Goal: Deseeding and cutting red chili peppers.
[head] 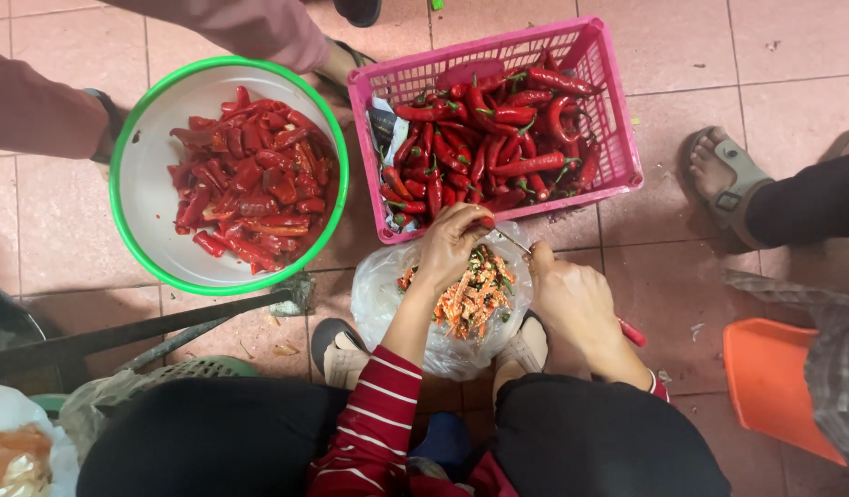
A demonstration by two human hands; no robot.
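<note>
Now glossy red chili (486, 222), left hand (452, 241) pinching

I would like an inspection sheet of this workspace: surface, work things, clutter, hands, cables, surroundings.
Surface: pink tiled floor, bits of debris.
Work things: pink basket of whole red chillies; green-rimmed bowl of cut chillies; plastic bag of seeds and stems.
Clutter: orange stool, dark metal bar.
Hands: left hand holds a chilli; right hand grips a red-handled tool.
Cables: nothing seen.
Surroundings: another person's sandalled foot.
</note>
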